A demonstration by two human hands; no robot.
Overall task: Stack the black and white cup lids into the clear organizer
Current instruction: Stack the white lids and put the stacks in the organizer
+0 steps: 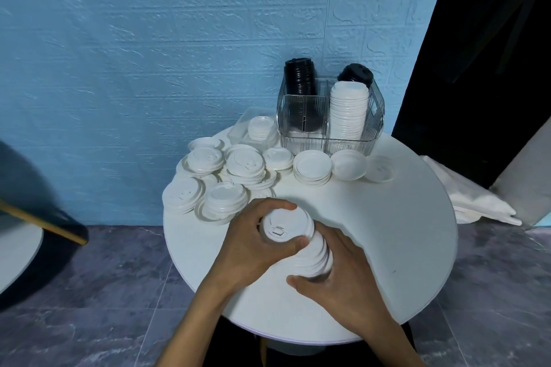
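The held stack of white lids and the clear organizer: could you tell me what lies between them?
In the head view, bare tabletop, then short piles of loose white lids before the clear organizer; both hands hold the stack.

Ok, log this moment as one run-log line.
both hands grip white lid stack on round table | left hand top | right hand base | clear organizer part-filled

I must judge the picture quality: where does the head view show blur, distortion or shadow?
Head view: dark object at left is motion-blurred; round table edge bends from wide-angle distortion; both hands and held lid stack look soft; lighting is even, with faint shadows.
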